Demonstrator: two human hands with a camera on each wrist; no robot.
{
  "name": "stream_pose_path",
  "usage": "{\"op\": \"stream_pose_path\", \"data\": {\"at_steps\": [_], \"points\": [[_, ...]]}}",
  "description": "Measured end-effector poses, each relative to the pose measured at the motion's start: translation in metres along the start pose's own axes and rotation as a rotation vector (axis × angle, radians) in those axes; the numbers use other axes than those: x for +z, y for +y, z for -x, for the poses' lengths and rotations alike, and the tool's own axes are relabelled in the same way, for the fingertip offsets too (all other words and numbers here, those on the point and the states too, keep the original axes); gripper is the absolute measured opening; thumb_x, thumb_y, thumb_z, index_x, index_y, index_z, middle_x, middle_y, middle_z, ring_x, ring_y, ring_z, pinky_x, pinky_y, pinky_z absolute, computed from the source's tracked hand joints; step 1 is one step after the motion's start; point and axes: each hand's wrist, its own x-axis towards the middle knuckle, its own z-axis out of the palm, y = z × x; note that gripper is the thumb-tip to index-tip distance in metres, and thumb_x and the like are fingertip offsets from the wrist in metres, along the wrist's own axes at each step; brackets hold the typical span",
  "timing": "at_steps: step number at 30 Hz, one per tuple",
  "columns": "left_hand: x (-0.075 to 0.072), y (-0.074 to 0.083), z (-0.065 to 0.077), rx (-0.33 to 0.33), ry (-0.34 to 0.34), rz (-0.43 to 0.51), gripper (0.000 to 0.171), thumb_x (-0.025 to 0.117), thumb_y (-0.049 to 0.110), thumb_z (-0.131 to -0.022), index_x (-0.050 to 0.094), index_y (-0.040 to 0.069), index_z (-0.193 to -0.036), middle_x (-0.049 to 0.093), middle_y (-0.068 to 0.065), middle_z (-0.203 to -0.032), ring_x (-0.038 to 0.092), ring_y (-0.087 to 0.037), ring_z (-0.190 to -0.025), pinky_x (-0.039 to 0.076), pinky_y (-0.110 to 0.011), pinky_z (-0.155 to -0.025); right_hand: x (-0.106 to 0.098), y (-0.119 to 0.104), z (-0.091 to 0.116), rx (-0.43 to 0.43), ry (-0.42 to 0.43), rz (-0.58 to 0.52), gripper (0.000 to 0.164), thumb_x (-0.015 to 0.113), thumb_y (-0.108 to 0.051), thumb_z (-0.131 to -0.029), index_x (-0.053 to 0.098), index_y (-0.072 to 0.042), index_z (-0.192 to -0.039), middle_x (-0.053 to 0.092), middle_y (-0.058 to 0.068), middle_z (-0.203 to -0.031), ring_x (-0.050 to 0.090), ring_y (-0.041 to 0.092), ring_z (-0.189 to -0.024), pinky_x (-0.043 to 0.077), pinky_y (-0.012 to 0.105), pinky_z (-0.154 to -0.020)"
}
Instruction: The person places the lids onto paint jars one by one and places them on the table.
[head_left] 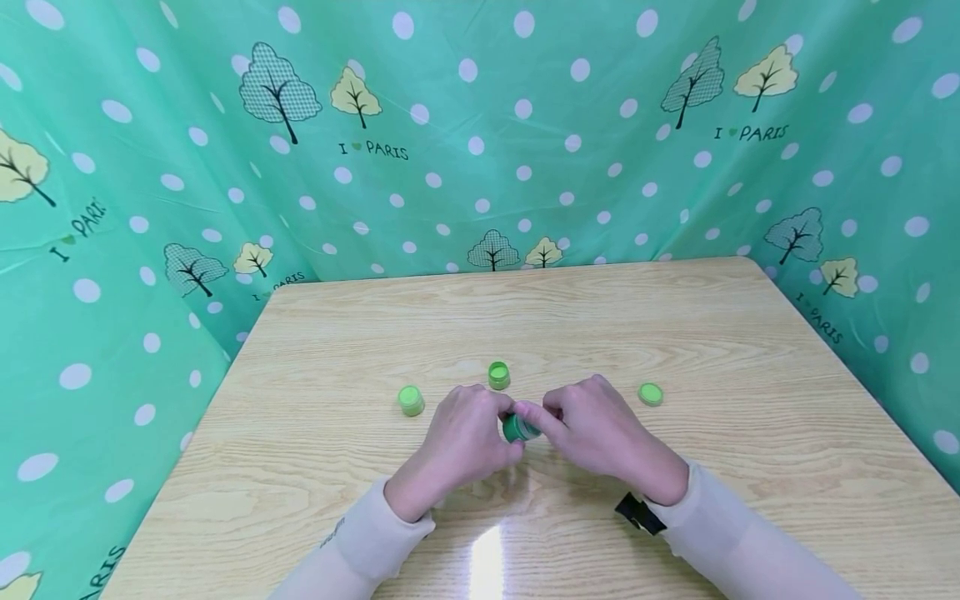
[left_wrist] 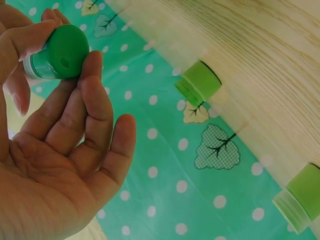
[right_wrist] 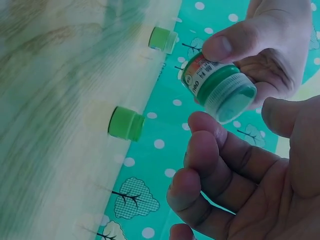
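A small dark green paint jar with a clear ridged cap is held above the table. My left hand grips it between thumb and fingers. The cap sits on the jar and faces my right hand. In the right wrist view, the right fingers curve loosely just short of the cap, with the thumb apart from it. The jar's rounded green base shows in the left wrist view. Printed text runs along the jar's label in the right wrist view.
On the wooden table, a capped light green jar stands to the left. An uncapped light green jar is just beyond my hands. A loose paint-stained cap lies to the right. A dotted green curtain surrounds the table's back and sides.
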Motion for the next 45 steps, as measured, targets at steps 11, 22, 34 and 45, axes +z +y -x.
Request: {"op": "stream_pose_path", "data": {"at_steps": [11,22,34,45], "points": [[-0.0035,-0.0009,0.0,-0.002,-0.005,0.012,0.014,0.086,0.018,-0.068,0.077,0.02,-0.079,0.064,0.015,-0.069,0.052,-0.007,-0.063,0.045,-0.027,-0.066,-0.0111,0.001,0.0,-0.087,0.057,-0.028,0.029,0.086,-0.036,-0.082,0.075,-0.014,-0.099,0.071,-0.008,-0.089,0.059,0.008,-0.075,0.047,0.033,-0.074],[-0.0054,-0.0004,0.0002,-0.001,-0.013,0.04,0.014,0.086,0.016,-0.069,0.076,0.019,-0.077,0.063,0.014,-0.068,0.051,-0.008,-0.064,0.043,-0.024,-0.061,-0.0097,0.0017,0.0009,-0.141,0.03,-0.064,0.038,0.09,-0.024,-0.077,0.074,-0.014,-0.111,0.074,-0.004,-0.101,0.063,0.008,-0.08,0.043,0.038,-0.082],[-0.0051,-0.0014,0.0002,0.007,-0.01,0.049,0.014,0.086,0.015,-0.069,0.075,0.019,-0.077,0.063,0.013,-0.067,0.051,-0.007,-0.061,0.043,-0.023,-0.058,-0.0047,0.0022,-0.0004,-0.171,0.011,-0.068,0.035,0.089,-0.018,-0.078,0.075,-0.014,-0.109,0.073,-0.009,-0.096,0.065,0.011,-0.08,0.043,0.038,-0.081],[-0.0051,-0.002,-0.0003,-0.006,-0.019,0.047,0.014,0.086,0.016,-0.069,0.077,0.018,-0.08,0.063,0.013,-0.068,0.051,-0.007,-0.061,0.043,-0.023,-0.058,-0.0036,0.0012,-0.0002,-0.159,-0.006,-0.062,0.029,0.088,-0.018,-0.079,0.075,-0.015,-0.104,0.069,-0.013,-0.083,0.062,0.009,-0.076,0.038,0.035,-0.078]]}}
